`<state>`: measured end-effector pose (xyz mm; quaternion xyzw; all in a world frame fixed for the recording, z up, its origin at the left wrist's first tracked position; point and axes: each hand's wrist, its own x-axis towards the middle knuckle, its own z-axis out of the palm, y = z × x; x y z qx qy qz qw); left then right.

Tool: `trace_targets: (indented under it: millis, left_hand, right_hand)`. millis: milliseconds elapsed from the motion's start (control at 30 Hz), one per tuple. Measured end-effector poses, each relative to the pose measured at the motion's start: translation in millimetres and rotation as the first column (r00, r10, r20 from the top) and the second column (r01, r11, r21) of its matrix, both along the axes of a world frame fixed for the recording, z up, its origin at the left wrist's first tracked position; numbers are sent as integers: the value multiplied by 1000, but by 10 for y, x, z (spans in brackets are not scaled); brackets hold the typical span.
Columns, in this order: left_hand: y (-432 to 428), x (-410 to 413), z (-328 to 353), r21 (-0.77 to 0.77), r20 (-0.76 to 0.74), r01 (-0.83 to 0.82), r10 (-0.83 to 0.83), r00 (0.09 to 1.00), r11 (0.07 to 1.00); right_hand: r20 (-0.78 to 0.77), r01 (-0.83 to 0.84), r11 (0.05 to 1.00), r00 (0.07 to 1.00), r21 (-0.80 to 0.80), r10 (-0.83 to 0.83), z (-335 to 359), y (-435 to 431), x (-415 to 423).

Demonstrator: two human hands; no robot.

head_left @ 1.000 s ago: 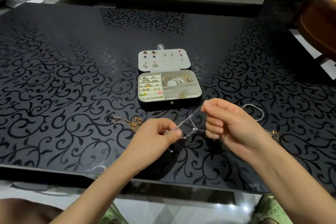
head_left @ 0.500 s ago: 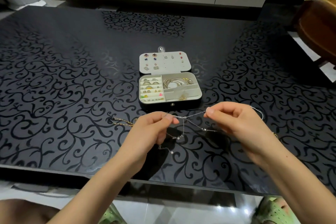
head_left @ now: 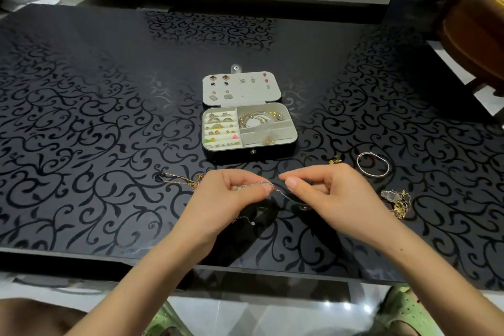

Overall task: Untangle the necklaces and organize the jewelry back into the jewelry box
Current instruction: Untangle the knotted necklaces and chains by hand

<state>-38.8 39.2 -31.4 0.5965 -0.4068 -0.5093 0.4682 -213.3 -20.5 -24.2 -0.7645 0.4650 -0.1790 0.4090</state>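
Observation:
A thin silver necklace (head_left: pixel 275 188) stretches between my two hands just above the table. My left hand (head_left: pixel 231 199) pinches one part of it, and a loose end hangs below that hand. My right hand (head_left: pixel 324 194) pinches the chain a short way to the right. Behind the hands stands the open jewelry box (head_left: pixel 291 146), white inside, with rings, bangles and earrings in its compartments and studs on its lid. A gold necklace (head_left: pixel 180 180) lies on the table left of my left hand.
The black patterned table (head_left: pixel 81 144) reaches far to all sides. A silver bangle (head_left: pixel 372 164) and a small gold piece (head_left: pixel 335 160) lie right of the box. A gold tangle with a clear piece (head_left: pixel 398 203) sits by my right wrist. A brown chair (head_left: pixel 474 35) stands at right.
My hands have moved closer together and lower. The chain between them is shorter now. The bangle and gold tangle at right, earlier behind my right hand, are uncovered.

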Motion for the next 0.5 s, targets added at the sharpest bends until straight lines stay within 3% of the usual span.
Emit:
trace_targets:
  millis: [200, 500]
  left_hand:
    - [-17, -62, 28, -7, 100, 25, -24, 995, 1000]
    - [-38, -148, 26, 18, 179, -31, 28, 983, 999]
  right_hand:
    - [85, -20, 1000, 996, 1, 20, -27, 65, 72]
    - [72, 76, 993, 995, -94, -69, -43, 101, 110]
